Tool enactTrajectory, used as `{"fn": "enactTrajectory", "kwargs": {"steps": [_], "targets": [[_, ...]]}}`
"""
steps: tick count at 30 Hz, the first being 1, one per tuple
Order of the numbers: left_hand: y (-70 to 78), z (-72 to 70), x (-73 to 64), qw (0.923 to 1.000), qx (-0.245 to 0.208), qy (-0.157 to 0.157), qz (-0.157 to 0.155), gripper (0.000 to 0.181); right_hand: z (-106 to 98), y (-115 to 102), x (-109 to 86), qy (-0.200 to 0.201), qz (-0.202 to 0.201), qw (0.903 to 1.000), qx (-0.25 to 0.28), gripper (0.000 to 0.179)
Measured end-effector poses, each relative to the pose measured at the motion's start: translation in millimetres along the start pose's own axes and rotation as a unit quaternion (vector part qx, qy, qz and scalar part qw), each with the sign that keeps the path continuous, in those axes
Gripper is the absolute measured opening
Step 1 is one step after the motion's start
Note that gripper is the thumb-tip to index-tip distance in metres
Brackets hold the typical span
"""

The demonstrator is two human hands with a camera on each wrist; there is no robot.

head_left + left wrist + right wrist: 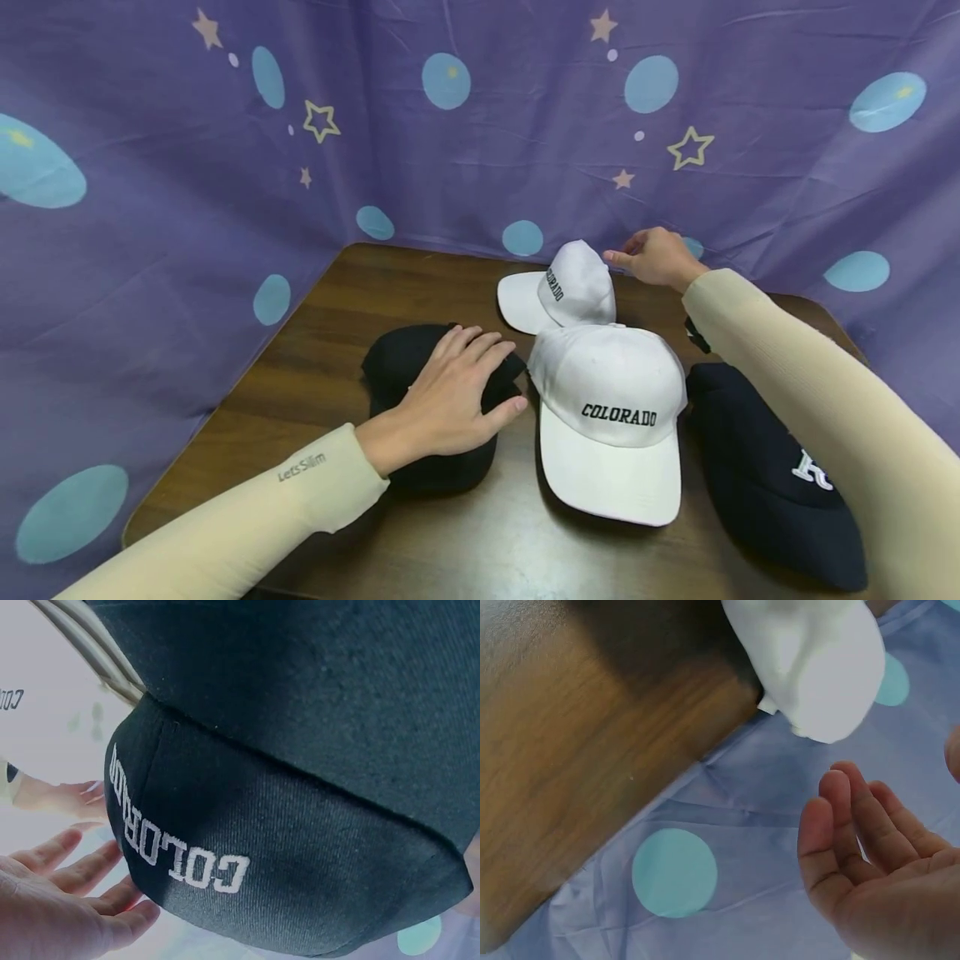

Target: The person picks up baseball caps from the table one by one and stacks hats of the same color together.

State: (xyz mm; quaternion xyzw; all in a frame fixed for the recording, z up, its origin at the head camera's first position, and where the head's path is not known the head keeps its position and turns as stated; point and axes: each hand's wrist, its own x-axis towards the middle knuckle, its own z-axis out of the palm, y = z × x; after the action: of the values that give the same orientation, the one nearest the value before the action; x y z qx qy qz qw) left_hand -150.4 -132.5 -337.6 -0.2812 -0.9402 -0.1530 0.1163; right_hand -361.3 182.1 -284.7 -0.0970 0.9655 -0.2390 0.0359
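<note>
My left hand [450, 400] reaches over a black baseball cap [401, 354] on the left of the table, its fingers spread and loosely straight. In the left wrist view those fingers [127, 900] meet the edge of the cap's crown, which carries white COLORADO lettering [187, 866]. Toward the back, my right hand [656, 257] hovers beside a white cap [581, 287] whose brim points left. Its fingers [855, 814] are gently bent with nothing in them, and a gap separates them from the white cap [817, 667] in the right wrist view.
Another white cap [615, 375] marked COLORADO lies in the middle, brim to the front. At the right, a dark cap [750, 475] with white letters is partly hidden by the right sleeve [810, 383]. A purple patterned curtain [517, 150] hangs around the wooden table [300, 367].
</note>
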Motion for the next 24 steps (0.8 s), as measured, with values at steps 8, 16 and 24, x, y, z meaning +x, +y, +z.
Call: {"fn": "enactTrajectory", "kwargs": {"steps": [8, 16, 24], "targets": [[-1.2, 2.3, 0.2, 1.0, 0.002, 0.001, 0.0, 0.071, 19.5, 12.3, 16.3, -0.031, 0.021, 0.9991, 0.018, 0.06], [-1.4, 3.9, 0.7, 1.0, -0.002, -0.004, -0.001, 0.071, 37.4, 25.1, 25.9, -0.103, 0.049, 0.988, 0.104, 0.074], [-4.2, 6.6, 1.5, 1.0, 0.006, -0.005, 0.0, 0.071, 44.6, 28.4, 30.2, -0.164, 0.074, 0.9522, 0.247, 0.081]]}}
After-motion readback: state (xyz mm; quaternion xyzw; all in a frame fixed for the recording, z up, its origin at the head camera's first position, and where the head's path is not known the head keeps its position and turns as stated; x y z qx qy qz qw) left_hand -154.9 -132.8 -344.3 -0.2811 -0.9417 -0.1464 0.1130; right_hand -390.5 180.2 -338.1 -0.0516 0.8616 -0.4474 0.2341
